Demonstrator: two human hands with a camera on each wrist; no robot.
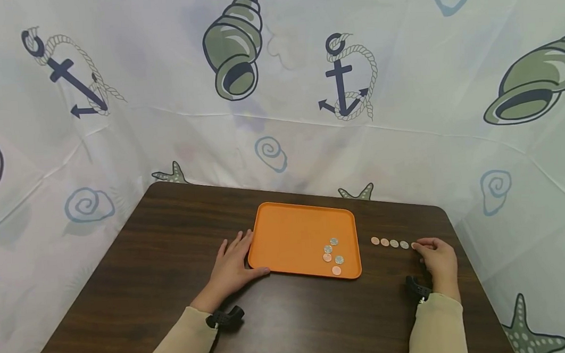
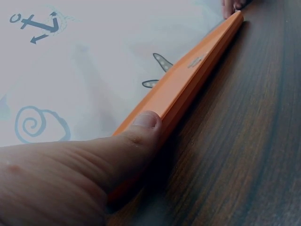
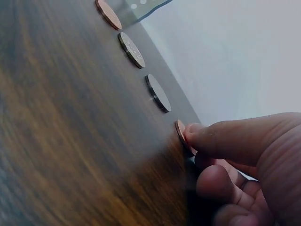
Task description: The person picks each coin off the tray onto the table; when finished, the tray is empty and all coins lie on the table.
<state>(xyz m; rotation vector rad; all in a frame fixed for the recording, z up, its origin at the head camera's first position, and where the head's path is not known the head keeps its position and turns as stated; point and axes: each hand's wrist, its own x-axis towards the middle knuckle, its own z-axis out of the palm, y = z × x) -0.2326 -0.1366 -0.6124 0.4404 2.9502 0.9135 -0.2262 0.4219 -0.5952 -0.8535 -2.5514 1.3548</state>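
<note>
An orange tray lies flat on the table. My left hand spans its near left corner, fingers spread along the left side. The left thumb rests on the front rim. Several silver and copper coins lie scattered in the tray's right part. Right of the tray, a row of coins runs across the table. At the row's right end, my right hand pinches a copper coin between thumb and fingers, low at the table. The coin's far side is hidden by the thumb.
The dark wooden table has rounded far corners. Behind and beside it hangs a pale cloth printed with shells, anchors and starfish. A black wrist strap shows on the left arm, another strap on the right.
</note>
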